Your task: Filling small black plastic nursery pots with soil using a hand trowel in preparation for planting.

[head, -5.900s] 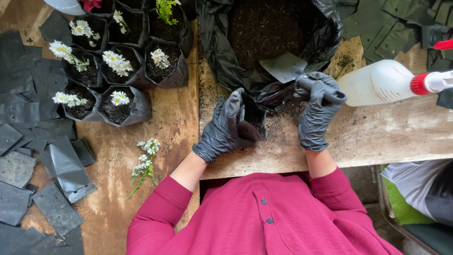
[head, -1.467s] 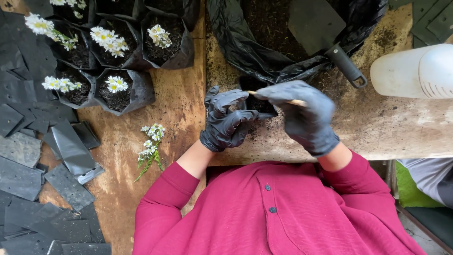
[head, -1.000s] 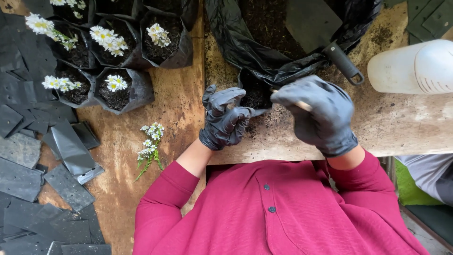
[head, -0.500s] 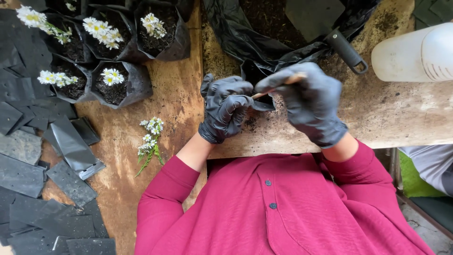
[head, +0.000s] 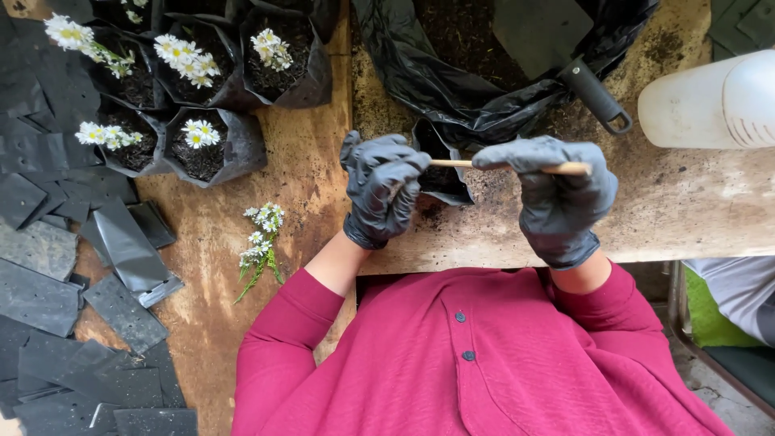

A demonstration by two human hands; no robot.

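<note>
Closest to the camera is the red buttoned top (head: 476,355), and just past it the edge of the wooden bench (head: 686,218). Both hands are in black gloves. The right hand (head: 561,202) has its fingers (head: 517,153) curled around a thin wooden stick (head: 456,163), pinching it so it lies roughly level, with the far end poking out past the knuckles and the tip pointing at the small black grow bag (head: 442,165). The left hand (head: 381,190) sits just left of that bag, fingers bent and closed against its side, holding it upright on the bench. The bag has dark soil in it, and loose soil is scattered on the wood around it. Left of the bag, a bit apart, a loose sprig of white daisies (head: 260,246) lies flat, and further left is a heap of flat empty black bags (head: 73,274). Beyond the bag is the big black sack of soil (head: 476,64) with a trowel (head: 565,48) resting in it, handle hanging over the rim. Right of the sack is a white plastic bottle (head: 710,101) on its side. Far left of the sack, filled bags with planted daisies (head: 194,89) stand in a cluster.
</note>
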